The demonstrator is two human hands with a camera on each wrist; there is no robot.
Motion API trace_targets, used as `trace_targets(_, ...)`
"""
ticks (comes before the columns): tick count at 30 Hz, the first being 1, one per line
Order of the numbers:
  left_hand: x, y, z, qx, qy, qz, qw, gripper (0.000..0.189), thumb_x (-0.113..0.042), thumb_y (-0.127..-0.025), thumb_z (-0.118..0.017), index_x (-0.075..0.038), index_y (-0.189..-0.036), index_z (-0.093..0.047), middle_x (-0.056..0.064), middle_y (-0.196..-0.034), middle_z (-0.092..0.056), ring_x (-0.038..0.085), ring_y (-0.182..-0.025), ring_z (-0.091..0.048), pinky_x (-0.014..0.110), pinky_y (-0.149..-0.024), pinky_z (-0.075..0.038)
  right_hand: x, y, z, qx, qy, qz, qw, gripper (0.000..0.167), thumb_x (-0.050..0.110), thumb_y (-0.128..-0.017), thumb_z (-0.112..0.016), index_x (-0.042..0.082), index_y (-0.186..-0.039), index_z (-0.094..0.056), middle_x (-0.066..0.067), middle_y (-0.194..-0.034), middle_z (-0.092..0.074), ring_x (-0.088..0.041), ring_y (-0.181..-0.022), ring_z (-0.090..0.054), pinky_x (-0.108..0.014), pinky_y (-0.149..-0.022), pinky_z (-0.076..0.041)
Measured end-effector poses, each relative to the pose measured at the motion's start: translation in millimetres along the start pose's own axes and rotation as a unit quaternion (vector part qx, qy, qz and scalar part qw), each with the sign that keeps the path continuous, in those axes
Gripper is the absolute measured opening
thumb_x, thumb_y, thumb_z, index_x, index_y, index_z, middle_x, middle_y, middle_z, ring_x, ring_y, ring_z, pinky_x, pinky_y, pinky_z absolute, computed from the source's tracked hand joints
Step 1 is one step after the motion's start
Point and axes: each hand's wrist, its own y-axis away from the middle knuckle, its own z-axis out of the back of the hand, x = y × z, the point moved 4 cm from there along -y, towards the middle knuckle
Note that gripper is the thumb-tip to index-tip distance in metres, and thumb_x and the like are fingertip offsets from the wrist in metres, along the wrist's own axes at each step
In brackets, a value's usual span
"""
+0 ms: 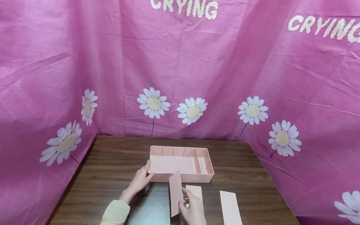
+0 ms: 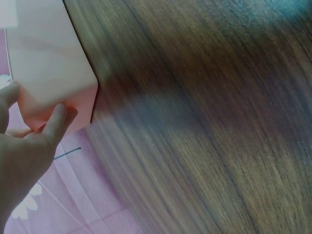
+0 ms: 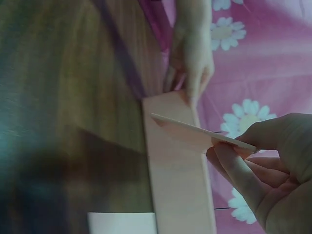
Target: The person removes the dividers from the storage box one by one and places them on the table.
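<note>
A pink storage box (image 1: 195,178) with slotted walls lies lengthwise on the table; one divider (image 1: 197,165) stands inside, marking off a narrow compartment at its right end. My left hand (image 1: 140,179) grips the box's left end near the front corner, thumb and fingers on its walls, as the left wrist view also shows. A loose pink divider panel (image 1: 175,195) is pinched between the thumb and fingers of my right hand (image 1: 192,210). It stands tilted on edge in front of the box, and the right wrist view shows it apart from the box wall.
Two more flat light-pink panels lie on the brown wood-grain table (image 1: 263,205): one panel (image 1: 195,191) partly hidden behind my right hand, another panel (image 1: 231,211) farther right. Pink curtains (image 1: 176,64) with daisies and lettering enclose the table's back and sides.
</note>
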Motion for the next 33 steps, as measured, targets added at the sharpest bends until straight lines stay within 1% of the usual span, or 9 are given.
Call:
trace_targets(6, 0.9, 0.7, -0.2, 0.004, 0.004, 0.007, 1.0000, 0.066, -0.014, -0.096, -0.064, 0.017, -0.145, -0.033, 0.039, -0.139, -0.049, 0.049, -0.127, -0.053, 0.058, -0.105, -0.046, -10.4, 15.0, -12.4, 0.022, -0.015, -0.003, 0.9996, 0.039, -0.006, -0.075, -0.072, -0.008, -0.114, -0.066, -0.021, -0.099, -0.075, -0.006, -0.066, -0.068, -0.018, -0.058, -0.054)
trace_targets(9, 1.7, 0.9, -0.8, 0.009, 0.010, 0.015, 0.9998, 0.066, -0.015, -0.097, -0.063, 0.016, -0.146, -0.032, 0.038, -0.141, -0.047, 0.049, -0.129, -0.051, 0.058, -0.106, -0.044, -17.7, 19.6, -19.6, 0.045, -0.035, -0.014, 0.9983, 0.040, -0.005, -0.077, -0.072, -0.009, -0.116, -0.064, -0.023, -0.099, -0.075, -0.008, -0.066, -0.069, -0.020, -0.060, -0.056)
trace_targets(11, 1.4, 0.5, -0.9, 0.007, 0.007, 0.010, 0.9999, 0.065, -0.014, -0.096, -0.063, 0.017, -0.145, -0.033, 0.039, -0.141, -0.048, 0.049, -0.128, -0.052, 0.058, -0.106, -0.045, -22.5, 22.2, -23.7, 0.054, -0.041, -0.022, 0.9975, 0.041, -0.004, -0.077, -0.072, -0.009, -0.117, -0.064, -0.023, -0.099, -0.075, -0.008, -0.066, -0.070, -0.020, -0.061, -0.056)
trace_targets(17, -0.4, -0.3, 0.1, -0.003, 0.001, -0.003, 1.0000, 0.065, -0.012, -0.095, -0.064, 0.018, -0.144, -0.034, 0.039, -0.139, -0.049, 0.049, -0.126, -0.054, 0.057, -0.104, -0.046, -33.6, 28.1, -32.7, 0.060, -0.048, -0.040, 0.9962, 0.042, -0.004, -0.079, -0.071, -0.005, -0.120, -0.064, -0.023, -0.107, -0.073, -0.005, -0.066, -0.069, -0.021, -0.064, -0.057)
trace_targets(19, 0.1, -1.0, -0.1, -0.005, 0.003, -0.004, 1.0000, 0.065, -0.012, -0.095, -0.064, 0.018, -0.144, -0.034, 0.039, -0.139, -0.048, 0.049, -0.126, -0.054, 0.057, -0.104, -0.046, -37.0, 29.7, -35.9, 0.069, -0.054, -0.046, 0.9951, 0.039, -0.003, -0.081, -0.070, -0.005, -0.120, -0.065, -0.024, -0.110, -0.072, -0.002, -0.065, -0.067, -0.020, -0.064, -0.057)
trace_targets(22, 1.3, -1.7, -0.4, -0.003, 0.006, -0.003, 1.0000, 0.065, -0.012, -0.096, -0.064, 0.018, -0.145, -0.033, 0.039, -0.140, -0.047, 0.049, -0.127, -0.053, 0.058, -0.104, -0.045, -42.3, 32.2, -41.1, 0.089, -0.050, -0.044, 0.9938, 0.036, 0.003, -0.083, -0.072, -0.006, -0.117, -0.067, -0.023, -0.107, -0.073, 0.003, -0.064, -0.063, -0.019, -0.064, -0.055)
trace_targets(24, 2.1, -1.8, -0.8, 0.000, 0.012, 0.003, 0.9999, 0.065, -0.013, -0.096, -0.063, 0.017, -0.145, -0.033, 0.039, -0.141, -0.046, 0.049, -0.128, -0.052, 0.058, -0.105, -0.045, -45.7, 34.3, -44.5, 0.107, -0.048, -0.039, 0.9924, 0.039, 0.007, -0.081, -0.077, -0.008, -0.116, -0.067, -0.022, -0.105, -0.074, 0.004, -0.065, -0.061, -0.019, -0.064, -0.054)
trace_targets(29, 3.3, -0.8, -1.8, 0.003, 0.017, 0.009, 0.9998, 0.065, -0.013, -0.097, -0.063, 0.016, -0.146, -0.033, 0.038, -0.144, -0.045, 0.048, -0.131, -0.051, 0.057, -0.107, -0.044, -52.3, 37.7, -48.7, 0.159, -0.058, -0.034, 0.9849, 0.061, 0.012, -0.071, -0.086, -0.012, -0.121, -0.062, -0.021, -0.105, -0.071, 0.003, -0.071, -0.059, -0.016, -0.062, -0.053)
trace_targets(33, 3.9, -0.8, -2.1, 0.001, 0.012, 0.002, 0.9999, 0.064, -0.012, -0.096, -0.063, 0.017, -0.145, -0.034, 0.038, -0.143, -0.044, 0.049, -0.130, -0.051, 0.057, -0.106, -0.044, -55.5, 38.0, -46.6, 0.185, -0.048, -0.012, 0.9815, 0.066, 0.014, -0.071, -0.087, -0.014, -0.124, -0.060, -0.015, -0.098, -0.069, 0.004, -0.074, -0.055, -0.015, -0.062, -0.051)
